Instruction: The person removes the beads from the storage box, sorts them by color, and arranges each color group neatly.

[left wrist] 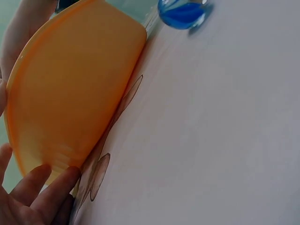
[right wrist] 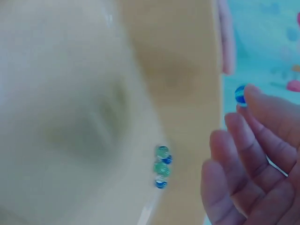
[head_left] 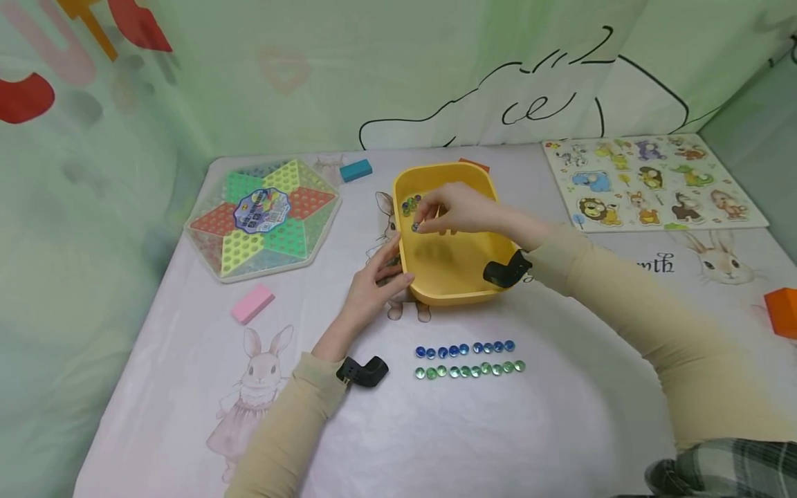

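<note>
Over the yellow tray (head_left: pixel 457 277), my right hand (head_left: pixel 465 209) pinches a blue marble (right wrist: pixel 241 94) between thumb and forefinger; its other fingers are loosely bent. A small cluster of green and blue marbles (right wrist: pixel 162 168) lies inside, along the tray's left wall. My left hand (head_left: pixel 373 280) rests against the outside of that wall, fingers (left wrist: pixel 57 190) fairly straight and touching it. On the table in front of the tray, a row of blue marbles (head_left: pixel 463 349) lies above a row of green marbles (head_left: pixel 476 371).
Left of the tray lies a hexagonal Chinese checkers board (head_left: pixel 289 242), with a pink block (head_left: pixel 252 304) below it and a blue block (head_left: pixel 356 171) beside it. An animal puzzle board (head_left: pixel 654 181) is at the back right. An orange block (head_left: pixel 781 312) sits at the right edge.
</note>
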`<act>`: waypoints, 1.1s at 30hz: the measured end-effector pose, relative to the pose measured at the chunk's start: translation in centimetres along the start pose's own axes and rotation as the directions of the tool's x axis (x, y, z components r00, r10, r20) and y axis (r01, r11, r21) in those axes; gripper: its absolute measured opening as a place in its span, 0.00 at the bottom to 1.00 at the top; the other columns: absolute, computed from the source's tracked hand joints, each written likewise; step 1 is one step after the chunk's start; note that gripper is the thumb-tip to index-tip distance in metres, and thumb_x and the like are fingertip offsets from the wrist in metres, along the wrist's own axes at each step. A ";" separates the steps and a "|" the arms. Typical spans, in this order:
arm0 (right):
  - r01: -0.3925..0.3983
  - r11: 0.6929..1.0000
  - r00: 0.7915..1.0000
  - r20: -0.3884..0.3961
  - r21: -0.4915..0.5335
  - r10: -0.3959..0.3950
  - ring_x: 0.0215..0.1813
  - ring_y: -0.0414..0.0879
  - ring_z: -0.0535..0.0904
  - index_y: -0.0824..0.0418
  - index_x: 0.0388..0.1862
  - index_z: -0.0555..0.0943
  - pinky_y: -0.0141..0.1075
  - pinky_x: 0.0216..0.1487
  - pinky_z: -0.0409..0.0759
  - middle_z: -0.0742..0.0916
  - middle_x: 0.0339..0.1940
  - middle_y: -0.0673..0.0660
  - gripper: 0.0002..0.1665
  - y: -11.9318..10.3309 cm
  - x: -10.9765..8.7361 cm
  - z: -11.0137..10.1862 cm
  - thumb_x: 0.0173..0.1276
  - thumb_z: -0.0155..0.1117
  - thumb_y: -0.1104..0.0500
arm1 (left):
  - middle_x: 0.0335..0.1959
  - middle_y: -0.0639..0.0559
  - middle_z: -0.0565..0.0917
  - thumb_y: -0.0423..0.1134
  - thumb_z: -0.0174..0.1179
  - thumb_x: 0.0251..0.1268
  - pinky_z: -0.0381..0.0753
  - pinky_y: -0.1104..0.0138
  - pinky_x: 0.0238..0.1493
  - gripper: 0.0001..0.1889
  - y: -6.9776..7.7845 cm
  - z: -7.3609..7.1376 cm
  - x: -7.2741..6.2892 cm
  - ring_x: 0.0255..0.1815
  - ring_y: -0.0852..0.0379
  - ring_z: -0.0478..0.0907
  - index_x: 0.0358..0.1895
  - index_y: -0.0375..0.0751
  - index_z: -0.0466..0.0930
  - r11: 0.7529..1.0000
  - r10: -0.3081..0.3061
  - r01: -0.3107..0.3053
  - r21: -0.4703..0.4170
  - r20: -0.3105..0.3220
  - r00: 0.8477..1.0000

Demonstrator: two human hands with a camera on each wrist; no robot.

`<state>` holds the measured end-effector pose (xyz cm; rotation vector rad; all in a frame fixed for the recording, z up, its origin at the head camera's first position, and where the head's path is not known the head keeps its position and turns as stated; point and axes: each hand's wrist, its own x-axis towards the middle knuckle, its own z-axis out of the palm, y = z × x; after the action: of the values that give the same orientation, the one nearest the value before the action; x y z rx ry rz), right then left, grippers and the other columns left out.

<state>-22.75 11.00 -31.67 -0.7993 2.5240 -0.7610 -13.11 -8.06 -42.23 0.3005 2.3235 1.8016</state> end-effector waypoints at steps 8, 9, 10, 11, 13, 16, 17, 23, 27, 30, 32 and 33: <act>-0.037 0.992 0.999 -0.004 0.121 0.038 0.34 0.51 0.74 0.59 0.41 0.81 0.37 0.34 0.79 0.82 0.32 0.56 0.10 0.4 -5.2 -0.8 0.63 0.63 0.56 | 0.69 0.53 0.63 0.46 0.58 0.63 0.72 0.58 0.60 0.35 0.0 -0.1 -0.1 0.61 0.52 0.72 0.69 0.73 0.51 1.000 0.003 -0.003 0.000 -0.014 1.000; -0.037 0.992 0.999 -0.010 0.122 0.038 0.34 0.50 0.74 0.59 0.41 0.81 0.36 0.34 0.78 0.81 0.32 0.56 0.09 0.5 -5.9 -0.8 0.63 0.63 0.56 | 0.69 0.53 0.63 0.46 0.59 0.63 0.72 0.58 0.60 0.35 0.0 -0.1 -0.1 0.61 0.52 0.72 0.70 0.72 0.52 1.000 0.004 -0.004 -0.002 -0.017 1.000; -0.031 0.992 0.999 -0.016 0.122 0.033 0.34 0.49 0.74 0.59 0.40 0.81 0.35 0.33 0.77 0.81 0.31 0.55 0.09 0.6 -6.6 -0.7 0.63 0.63 0.56 | 0.69 0.53 0.63 0.46 0.59 0.63 0.72 0.59 0.60 0.35 0.0 -0.1 -0.1 0.61 0.52 0.72 0.70 0.72 0.52 1.000 0.002 -0.002 -0.003 -0.020 1.000; -0.023 0.992 0.999 -0.024 0.121 0.026 0.33 0.49 0.73 0.59 0.40 0.81 0.34 0.33 0.76 0.81 0.31 0.54 0.09 0.8 -7.3 -0.7 0.63 0.63 0.56 | 0.69 0.52 0.63 0.45 0.59 0.63 0.72 0.59 0.60 0.35 0.0 -0.1 -0.1 0.61 0.52 0.72 0.70 0.71 0.52 1.000 0.005 -0.005 -0.003 -0.021 1.000; 0.002 0.994 0.999 -0.038 0.113 0.002 0.32 0.47 0.72 0.58 0.40 0.81 0.31 0.31 0.74 0.81 0.30 0.53 0.09 1.1 -8.7 -0.5 0.63 0.63 0.56 | 0.69 0.53 0.63 0.45 0.59 0.62 0.72 0.60 0.60 0.35 0.0 -0.1 -0.1 0.61 0.52 0.72 0.70 0.70 0.52 1.000 0.003 -0.003 -0.006 -0.019 1.000; 0.025 0.992 0.999 -0.051 0.127 -0.018 0.31 0.45 0.72 0.58 0.40 0.82 0.29 0.29 0.72 0.82 0.30 0.52 0.09 1.6 -10.8 -0.1 0.63 0.63 0.56 | 0.70 0.52 0.62 0.45 0.59 0.63 0.71 0.60 0.61 0.36 0.2 0.0 -0.1 0.61 0.52 0.72 0.70 0.69 0.52 1.000 -0.005 0.005 -0.005 -0.007 1.000; 0.030 0.990 0.998 -0.056 0.135 -0.023 0.30 0.44 0.72 0.58 0.39 0.82 0.29 0.29 0.73 0.82 0.30 0.52 0.09 1.8 -11.5 0.0 0.63 0.64 0.56 | 0.70 0.52 0.62 0.45 0.59 0.63 0.71 0.60 0.61 0.36 0.3 0.0 -0.1 0.61 0.52 0.71 0.71 0.67 0.51 1.000 -0.008 0.008 -0.008 -0.002 1.000; 0.055 0.988 0.995 -0.087 0.148 -0.043 0.28 0.40 0.72 0.56 0.37 0.82 0.28 0.26 0.72 0.82 0.29 0.48 0.05 3.4 -14.8 1.3 0.60 0.65 0.59 | 0.71 0.46 0.60 0.39 0.57 0.65 0.71 0.57 0.61 0.36 2.6 -0.2 -0.9 0.63 0.47 0.70 0.73 0.55 0.49 1.000 -0.012 0.013 -0.020 0.018 1.000; 0.029 0.984 0.999 -0.035 0.174 -0.023 0.28 0.40 0.72 0.53 0.36 0.81 0.28 0.28 0.72 0.80 0.26 0.45 0.04 4.6 -16.5 2.5 0.61 0.65 0.58 | 0.71 0.45 0.59 0.38 0.56 0.65 0.69 0.57 0.62 0.36 3.3 -0.2 -1.2 0.63 0.46 0.70 0.73 0.54 0.49 1.000 -0.013 0.014 -0.015 0.022 1.000; 0.020 0.983 1.000 0.017 0.180 -0.023 0.28 0.39 0.73 0.52 0.35 0.81 0.28 0.28 0.72 0.79 0.25 0.44 0.04 5.6 -17.3 3.5 0.61 0.65 0.57 | 0.71 0.47 0.60 0.41 0.57 0.65 0.69 0.57 0.62 0.36 2.2 -0.2 -0.7 0.62 0.48 0.70 0.73 0.59 0.50 1.000 -0.007 0.007 -0.014 0.017 1.000; 0.012 0.985 0.999 0.050 0.172 -0.021 0.28 0.38 0.73 0.51 0.34 0.81 0.28 0.28 0.72 0.79 0.24 0.43 0.04 6.4 -17.5 4.3 0.60 0.66 0.55 | 0.71 0.49 0.61 0.43 0.58 0.64 0.70 0.57 0.62 0.36 1.2 -0.1 -0.4 0.61 0.50 0.71 0.72 0.64 0.50 1.000 0.000 0.000 -0.017 0.013 1.000; 0.010 0.986 0.998 0.061 0.164 -0.020 0.27 0.37 0.73 0.50 0.33 0.81 0.28 0.28 0.72 0.79 0.24 0.42 0.03 6.8 -17.5 4.6 0.60 0.66 0.55 | 0.71 0.49 0.61 0.43 0.58 0.64 0.70 0.58 0.61 0.36 1.2 -0.1 -0.4 0.61 0.50 0.71 0.72 0.64 0.50 1.000 0.000 0.000 -0.017 0.013 1.000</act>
<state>-9.87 24.75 -36.01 -0.7747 2.3664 -0.9204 -12.71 -7.98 -41.07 0.3086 2.2981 1.8132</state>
